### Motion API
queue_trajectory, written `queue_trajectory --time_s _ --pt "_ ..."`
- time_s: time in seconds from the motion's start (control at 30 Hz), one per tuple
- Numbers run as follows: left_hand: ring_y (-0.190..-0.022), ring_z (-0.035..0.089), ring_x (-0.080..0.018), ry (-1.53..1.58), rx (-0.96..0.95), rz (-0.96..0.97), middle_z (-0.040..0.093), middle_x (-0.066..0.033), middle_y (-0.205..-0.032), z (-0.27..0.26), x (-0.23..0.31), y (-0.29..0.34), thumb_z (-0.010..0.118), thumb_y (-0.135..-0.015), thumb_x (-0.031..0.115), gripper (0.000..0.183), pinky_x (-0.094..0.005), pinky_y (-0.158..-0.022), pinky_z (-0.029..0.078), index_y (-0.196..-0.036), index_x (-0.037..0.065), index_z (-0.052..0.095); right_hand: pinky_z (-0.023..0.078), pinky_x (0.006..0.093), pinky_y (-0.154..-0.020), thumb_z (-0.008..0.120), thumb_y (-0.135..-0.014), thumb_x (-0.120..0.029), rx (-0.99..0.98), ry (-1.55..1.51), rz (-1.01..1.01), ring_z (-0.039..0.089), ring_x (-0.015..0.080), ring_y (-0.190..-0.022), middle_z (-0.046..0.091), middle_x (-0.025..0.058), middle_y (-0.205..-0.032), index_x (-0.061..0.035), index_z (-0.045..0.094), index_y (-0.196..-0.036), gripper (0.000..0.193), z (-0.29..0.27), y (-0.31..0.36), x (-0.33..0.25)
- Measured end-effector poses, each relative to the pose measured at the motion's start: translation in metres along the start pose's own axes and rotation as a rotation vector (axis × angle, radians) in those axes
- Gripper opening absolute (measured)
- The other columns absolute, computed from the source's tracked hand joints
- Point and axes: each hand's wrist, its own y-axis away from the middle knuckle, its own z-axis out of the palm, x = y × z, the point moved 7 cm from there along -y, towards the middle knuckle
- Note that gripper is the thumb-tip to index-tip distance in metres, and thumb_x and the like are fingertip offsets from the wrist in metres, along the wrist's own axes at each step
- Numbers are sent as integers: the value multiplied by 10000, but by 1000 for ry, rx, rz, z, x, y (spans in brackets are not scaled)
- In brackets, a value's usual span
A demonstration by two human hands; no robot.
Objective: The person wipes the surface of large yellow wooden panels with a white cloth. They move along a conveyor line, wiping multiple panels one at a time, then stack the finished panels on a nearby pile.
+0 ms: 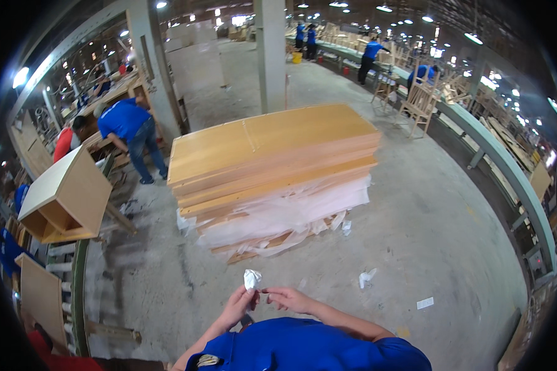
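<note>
My left hand is closed on a crumpled white wad, which sticks up above the fingers. Whether it is cloth, paper or plastic cannot be told. Just to its right, my right hand has its fingers pinched together close to the left fingertips. Something small and dark may sit at that pinch, too small to name. Beyond both hands stands a stack of wooden panels, with thin white wrapping sheets hanging between the lower layers.
Left, a wooden cabinet box stands by a roller conveyor. A person in blue bends over behind it. White scraps lie on the concrete floor. Wooden chairs and a long conveyor line run along the right.
</note>
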Motion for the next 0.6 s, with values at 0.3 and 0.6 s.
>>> queue_trajectory --time_s 0.3,0.6 --pt "-780 571 -149 -499 -139 226 615 -63 -876 44 48 -16 407 -966 209 278 -292 -736 465 -1139 9 492 425 279 -801 433 -945 -150 125 -114 -320 534 131 -885 575 53 -937 -11 525 -1074 211 -13 2 -30" --pt "-734 527 -133 -455 -209 135 575 -42 -818 39 18 -20 407 -967 253 294 -283 -698 449 -1064 9 539 421 286 -850 422 -960 -177 44 -324 -351 534 124 -907 577 40 -1009 -24 492 -1205 296 -16 -2 -40"
